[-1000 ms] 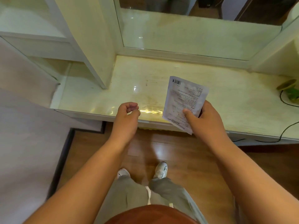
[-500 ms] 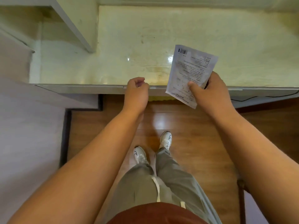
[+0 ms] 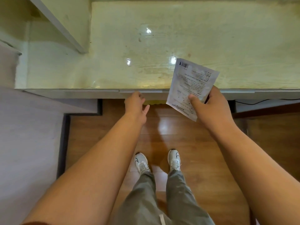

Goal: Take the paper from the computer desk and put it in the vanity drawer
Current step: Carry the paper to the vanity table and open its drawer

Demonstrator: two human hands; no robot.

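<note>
My right hand point(image 3: 212, 106) holds a white printed paper point(image 3: 190, 85) with a barcode at its top corner, upright over the front edge of the pale vanity top point(image 3: 162, 46). My left hand point(image 3: 135, 103) reaches under that front edge, fingers curled up against the grey drawer front point(image 3: 141, 93) below the top. Only a thin strip of the drawer front shows, and the fingertips are hidden behind it. A bit of yellow shows just under the edge beside my left hand.
A slanted white shelf panel point(image 3: 65, 28) rises at the vanity's left. A grey wall point(image 3: 24, 135) runs along the left. A black cable point(image 3: 259, 101) hangs under the top at right. Brown wooden floor point(image 3: 186, 135) and my white shoes point(image 3: 142, 163) lie below.
My head has tilted further down. My left hand has moved from above the vanity edge to beneath it, at the drawer front. The right hand keeps hold of the paper.
</note>
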